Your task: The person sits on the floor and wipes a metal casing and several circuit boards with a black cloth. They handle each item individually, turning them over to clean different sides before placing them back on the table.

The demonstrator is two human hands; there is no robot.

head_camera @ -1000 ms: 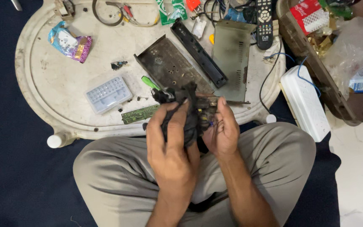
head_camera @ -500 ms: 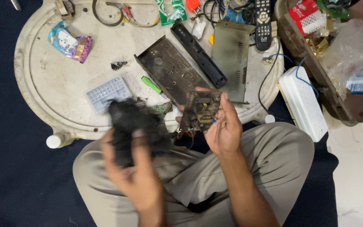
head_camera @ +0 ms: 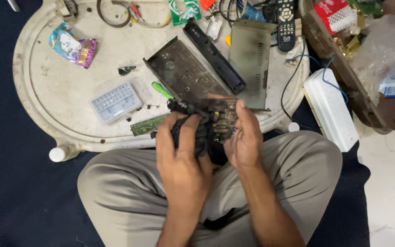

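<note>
Over the lap, the right hand [head_camera: 243,137] grips the brown dusty circuit board [head_camera: 220,116] by its edge, steadying it, while the left hand [head_camera: 181,151] presses a bunched black cloth [head_camera: 197,132] against it, seemingly to wipe it.

Low round white table [head_camera: 46,98], scuffed, on dark blue floor covering [head_camera: 5,192]. Landmark: open metal chassis tray [head_camera: 184,73], mid-table. Left of it: clear plastic bit case [head_camera: 115,103], small green circuit strip [head_camera: 148,124], crumpled wrapper [head_camera: 72,45] farther up-left. Right of it: black front panel [head_camera: 213,55], then grey metal cover [head_camera: 250,59]. Green-handled screwdriver [head_camera: 162,90] touches its near edge.
</note>
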